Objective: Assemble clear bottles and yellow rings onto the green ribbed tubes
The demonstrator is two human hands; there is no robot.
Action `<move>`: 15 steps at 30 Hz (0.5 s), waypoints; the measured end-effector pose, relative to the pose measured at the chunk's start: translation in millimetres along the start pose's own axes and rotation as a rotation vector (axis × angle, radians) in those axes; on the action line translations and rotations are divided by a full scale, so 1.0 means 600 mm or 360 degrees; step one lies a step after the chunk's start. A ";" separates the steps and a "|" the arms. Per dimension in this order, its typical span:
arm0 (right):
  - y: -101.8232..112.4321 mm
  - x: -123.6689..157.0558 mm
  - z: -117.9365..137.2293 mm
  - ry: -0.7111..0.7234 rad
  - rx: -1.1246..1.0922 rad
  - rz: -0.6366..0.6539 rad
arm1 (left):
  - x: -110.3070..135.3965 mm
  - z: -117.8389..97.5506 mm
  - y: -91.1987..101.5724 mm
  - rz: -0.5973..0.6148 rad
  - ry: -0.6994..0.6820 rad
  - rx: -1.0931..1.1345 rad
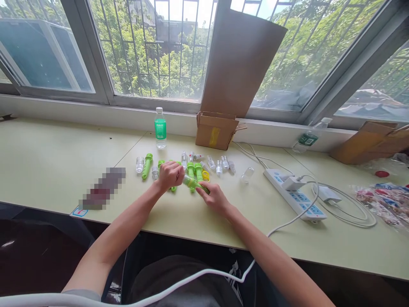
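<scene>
Between my two hands is a green plastic tube with a clear end (191,182), tilted over the table. My left hand (171,175) is closed round its clear end, and my right hand (214,195) grips the green end. My fingers cover part of both ends. Just behind lie several similar green tubes, one standing out at the left (147,166) beside a clear plastic cup (139,165). Several small clear bottle-like pieces (211,162) are scattered farther back, near a yellow ring (205,175).
A water bottle (160,130) and an open cardboard box (213,132) stand by the window. At the right are a white power strip (295,197) with cables, another bottle (308,138) and plastic bags (383,198). A blurred-out object (102,189) lies at the left. A white cable crosses in front of me.
</scene>
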State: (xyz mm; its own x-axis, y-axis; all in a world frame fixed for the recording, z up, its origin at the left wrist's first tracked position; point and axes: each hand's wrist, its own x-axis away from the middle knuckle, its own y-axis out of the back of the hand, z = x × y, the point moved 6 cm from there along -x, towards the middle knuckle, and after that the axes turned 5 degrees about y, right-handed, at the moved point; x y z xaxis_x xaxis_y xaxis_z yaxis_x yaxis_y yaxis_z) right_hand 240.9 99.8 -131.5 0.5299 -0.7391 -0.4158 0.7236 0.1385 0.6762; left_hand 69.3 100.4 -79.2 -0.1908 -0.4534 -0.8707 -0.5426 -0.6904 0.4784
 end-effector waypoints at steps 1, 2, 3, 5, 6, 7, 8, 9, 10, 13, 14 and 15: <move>0.002 0.001 0.002 0.0049 0.0130 -0.0056 | 0.001 0.000 0.000 -0.0013 -0.0039 -0.0025; 0.004 0.002 0.003 0.0091 0.0236 -0.0102 | 0.001 -0.001 0.000 -0.0035 -0.0063 -0.0048; 0.006 0.003 0.004 0.0126 0.0320 -0.0144 | 0.002 -0.001 0.001 -0.0056 -0.0071 -0.0066; 0.015 0.004 0.002 0.0170 0.0448 -0.0240 | 0.001 -0.003 0.001 -0.0087 -0.0042 -0.0081; 0.021 0.004 0.000 0.0174 0.0499 -0.0300 | 0.001 -0.003 0.001 -0.0089 -0.0016 -0.0078; 0.029 0.004 -0.002 0.0165 0.0549 -0.0368 | 0.000 -0.004 0.001 -0.0090 0.0016 -0.0070; 0.037 0.005 -0.005 0.0138 0.0594 -0.0443 | -0.001 -0.003 0.001 -0.0088 0.0052 -0.0060; 0.047 0.005 -0.010 0.0085 0.0627 -0.0533 | -0.001 -0.002 0.000 -0.0084 0.0092 -0.0052; 0.057 0.006 -0.016 0.0017 0.0650 -0.0632 | -0.001 0.001 -0.001 -0.0076 0.0134 -0.0049; 0.085 0.010 -0.033 -0.0144 0.0658 -0.0920 | -0.001 0.012 -0.008 -0.0031 0.0230 -0.0070; 0.093 0.011 -0.039 -0.0180 0.0653 -0.0989 | -0.001 0.016 -0.010 -0.0014 0.0252 -0.0084; 0.101 0.012 -0.046 -0.0212 0.0662 -0.1048 | 0.000 0.020 -0.013 0.0001 0.0270 -0.0098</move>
State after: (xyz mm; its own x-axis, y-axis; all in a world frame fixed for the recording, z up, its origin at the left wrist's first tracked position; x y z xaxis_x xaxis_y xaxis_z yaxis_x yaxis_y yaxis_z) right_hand 300.9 120.7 -110.2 -0.0266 -0.6597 -0.7511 0.6315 -0.5935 0.4990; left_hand 63.9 112.5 -84.3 -0.0472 -0.5388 -0.8411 -0.4903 -0.7211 0.4895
